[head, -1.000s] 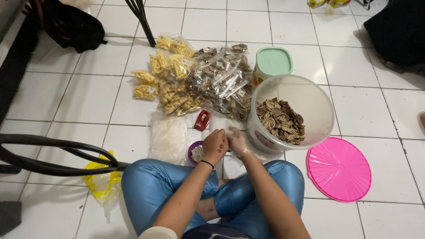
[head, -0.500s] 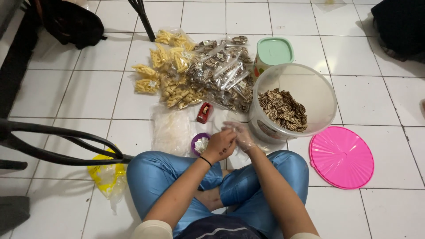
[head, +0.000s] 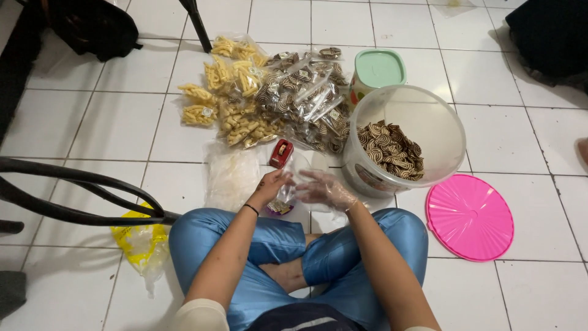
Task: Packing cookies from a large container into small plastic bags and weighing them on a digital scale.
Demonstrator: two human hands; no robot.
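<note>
I sit cross-legged on a white tiled floor in blue trousers. My left hand [head: 269, 186], with a dark band on its wrist, pinches the top of a small clear bag [head: 283, 202] that has a few striped brown snacks at its bottom. My right hand [head: 326, 190] wears a thin clear glove; its fingers are spread and rest against the bag's right side. A purple ring-shaped object [head: 269, 212] lies just under the bag, mostly hidden. A red tape dispenser [head: 281, 153] lies just beyond my hands.
A clear tub [head: 429, 116] of striped snacks stands to the right, with its pink lid [head: 470, 216] beside it. Behind are a green-lidded container [head: 378, 68], filled bags of striped [head: 306, 98] and yellow snacks [head: 233, 98], empty clear bags [head: 231, 176], a yellow bag [head: 139, 242] and a black chair frame [head: 79, 190].
My hands, pressed together a second ago, have drawn slightly apart and the small bag now shows between them. The view has shifted a little.
</note>
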